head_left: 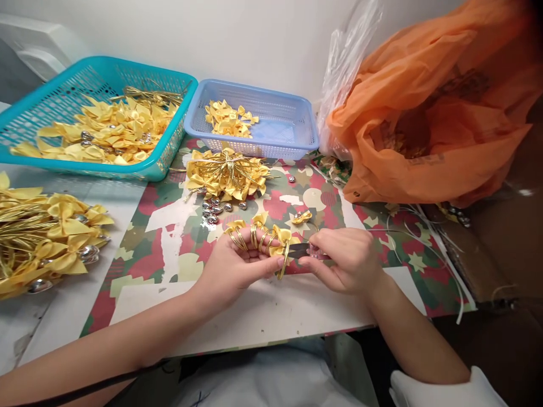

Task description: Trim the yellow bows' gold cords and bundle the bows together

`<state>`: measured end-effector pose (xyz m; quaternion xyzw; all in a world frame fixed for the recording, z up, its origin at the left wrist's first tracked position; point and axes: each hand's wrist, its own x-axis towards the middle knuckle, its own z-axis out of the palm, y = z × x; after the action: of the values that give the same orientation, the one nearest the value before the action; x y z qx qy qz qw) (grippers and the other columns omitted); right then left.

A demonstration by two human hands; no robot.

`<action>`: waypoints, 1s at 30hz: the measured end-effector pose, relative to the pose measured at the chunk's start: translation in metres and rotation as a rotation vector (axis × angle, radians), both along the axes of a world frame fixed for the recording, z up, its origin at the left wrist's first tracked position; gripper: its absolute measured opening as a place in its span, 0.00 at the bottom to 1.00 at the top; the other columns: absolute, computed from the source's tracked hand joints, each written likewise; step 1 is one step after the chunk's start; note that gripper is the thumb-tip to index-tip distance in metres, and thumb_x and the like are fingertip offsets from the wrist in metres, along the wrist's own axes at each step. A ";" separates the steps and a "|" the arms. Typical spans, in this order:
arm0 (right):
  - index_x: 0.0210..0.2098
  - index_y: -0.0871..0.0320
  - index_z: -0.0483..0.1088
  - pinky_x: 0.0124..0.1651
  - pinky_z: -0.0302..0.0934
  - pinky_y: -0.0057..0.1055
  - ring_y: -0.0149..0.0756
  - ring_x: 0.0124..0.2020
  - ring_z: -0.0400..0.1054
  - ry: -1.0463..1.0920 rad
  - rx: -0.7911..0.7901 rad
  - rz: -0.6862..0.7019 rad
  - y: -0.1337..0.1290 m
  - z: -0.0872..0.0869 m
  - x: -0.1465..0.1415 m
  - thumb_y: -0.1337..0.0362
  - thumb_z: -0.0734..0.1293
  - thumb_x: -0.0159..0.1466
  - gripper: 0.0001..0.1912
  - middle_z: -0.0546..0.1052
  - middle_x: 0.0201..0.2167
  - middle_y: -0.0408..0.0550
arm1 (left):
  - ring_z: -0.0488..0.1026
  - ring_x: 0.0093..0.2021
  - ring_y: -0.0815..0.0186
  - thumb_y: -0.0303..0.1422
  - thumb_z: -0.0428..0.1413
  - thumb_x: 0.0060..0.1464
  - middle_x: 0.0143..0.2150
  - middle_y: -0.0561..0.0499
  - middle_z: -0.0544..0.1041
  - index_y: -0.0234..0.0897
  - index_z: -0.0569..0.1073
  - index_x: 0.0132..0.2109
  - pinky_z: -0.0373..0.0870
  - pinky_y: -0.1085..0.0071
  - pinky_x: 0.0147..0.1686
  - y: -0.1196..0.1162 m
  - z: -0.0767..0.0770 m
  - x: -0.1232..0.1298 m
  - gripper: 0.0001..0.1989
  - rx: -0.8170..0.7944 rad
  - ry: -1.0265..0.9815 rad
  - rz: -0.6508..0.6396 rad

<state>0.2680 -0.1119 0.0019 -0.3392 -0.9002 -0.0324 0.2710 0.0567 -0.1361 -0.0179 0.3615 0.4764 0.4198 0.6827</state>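
Observation:
Gold cord loops with yellow ribbon bows (280, 240) hang around the fingers of my left hand (241, 263), whose thumb pinches one loop. My right hand (348, 260) is closed around small scissors (299, 249), their dark blades touching or right beside that pinched loop. Just beyond my hands, a loose yellow bow (302, 216) lies on the patterned sheet. Farther back sits a bundle of yellow bows tied with gold cord (229, 169), with several silver bells (212, 210) in front of it.
A teal basket (159, 164) of bows stands at the back left, beside a blue basket (297, 144) with fewer bows. More bows with gold cords (63, 226) lie at the left. An orange bag (424, 175) stands at the right, with white strings (453, 277) near it.

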 end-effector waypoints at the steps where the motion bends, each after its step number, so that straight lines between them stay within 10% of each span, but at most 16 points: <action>1: 0.22 0.58 0.66 0.22 0.45 0.30 0.28 0.17 0.55 -0.010 0.004 -0.004 0.000 0.000 0.000 0.54 0.61 0.68 0.21 0.65 0.14 0.41 | 0.75 0.28 0.69 0.32 0.70 0.39 0.27 0.55 0.77 0.36 0.72 0.30 0.76 0.75 0.30 0.000 0.000 0.000 0.14 0.007 0.002 0.002; 19: 0.20 0.57 0.63 0.22 0.44 0.29 0.27 0.16 0.53 -0.002 -0.048 -0.014 0.000 -0.003 -0.003 0.58 0.61 0.68 0.20 0.64 0.14 0.39 | 0.71 0.23 0.71 0.32 0.69 0.39 0.23 0.57 0.73 0.37 0.69 0.27 0.73 0.74 0.26 0.000 0.007 0.002 0.15 0.035 0.063 -0.001; 30: 0.22 0.54 0.52 0.21 0.46 0.27 0.25 0.18 0.48 0.399 -0.366 -0.210 0.012 0.003 0.009 0.52 0.68 0.59 0.22 0.55 0.16 0.35 | 0.67 0.21 0.74 0.33 0.69 0.42 0.24 0.58 0.72 0.37 0.70 0.32 0.67 0.77 0.23 0.002 0.006 -0.001 0.15 0.002 0.022 0.012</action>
<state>0.2775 -0.1001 0.0050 -0.4735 -0.7800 0.1703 0.3720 0.0553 -0.1341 -0.0123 0.3639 0.4858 0.4203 0.6745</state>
